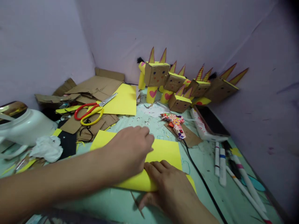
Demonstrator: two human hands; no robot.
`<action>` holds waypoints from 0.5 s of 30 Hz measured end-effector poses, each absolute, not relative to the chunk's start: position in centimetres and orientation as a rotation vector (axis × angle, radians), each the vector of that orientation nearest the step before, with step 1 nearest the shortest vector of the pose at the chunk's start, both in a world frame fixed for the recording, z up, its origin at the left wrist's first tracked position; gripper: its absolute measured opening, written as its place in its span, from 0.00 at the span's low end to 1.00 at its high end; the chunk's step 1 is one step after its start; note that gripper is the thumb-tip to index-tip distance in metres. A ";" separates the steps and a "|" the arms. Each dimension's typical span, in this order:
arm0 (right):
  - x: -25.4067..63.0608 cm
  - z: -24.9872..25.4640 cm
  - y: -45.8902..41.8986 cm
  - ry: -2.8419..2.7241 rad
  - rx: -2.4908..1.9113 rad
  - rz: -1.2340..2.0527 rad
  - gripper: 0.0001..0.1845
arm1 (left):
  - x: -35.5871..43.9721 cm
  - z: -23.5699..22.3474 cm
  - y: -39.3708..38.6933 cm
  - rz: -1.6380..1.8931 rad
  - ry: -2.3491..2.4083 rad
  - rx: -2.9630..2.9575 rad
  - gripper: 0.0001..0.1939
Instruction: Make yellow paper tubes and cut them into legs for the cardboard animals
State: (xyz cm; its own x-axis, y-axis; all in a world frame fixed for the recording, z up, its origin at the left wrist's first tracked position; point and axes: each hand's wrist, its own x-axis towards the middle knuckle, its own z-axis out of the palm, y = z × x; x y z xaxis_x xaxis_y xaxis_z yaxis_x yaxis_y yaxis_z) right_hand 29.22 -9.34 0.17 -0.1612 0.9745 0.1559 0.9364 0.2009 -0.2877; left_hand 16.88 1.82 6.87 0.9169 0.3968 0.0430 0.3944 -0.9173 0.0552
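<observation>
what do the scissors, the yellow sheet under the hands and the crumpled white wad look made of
Scissors: blades look like metal, from their grey sheen; handles probably plastic, smooth and evenly coloured.
Yellow sheet: matte paper or thin card, thin-edged.
Crumpled white wad: soft-looking, creased; perhaps tissue or thin plastic.

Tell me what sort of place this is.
Probably a craft corner, at home or elsewhere I can't tell: scissors, a glue gun and cardboard figures with pointed ears share one table.
</observation>
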 end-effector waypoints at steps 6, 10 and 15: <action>29.4 -0.3 -9.6 -2.214 -1.760 0.087 0.32 | 10.0 2.2 -5.4 0.698 0.549 3.215 0.15; 29.3 -0.2 -9.7 -2.196 -1.703 -0.028 0.38 | 10.2 -1.4 -5.6 0.862 0.765 3.165 0.18; 29.4 -0.4 -9.6 -2.225 -1.673 -0.036 0.41 | 11.1 -3.8 -4.9 1.120 0.768 3.049 0.22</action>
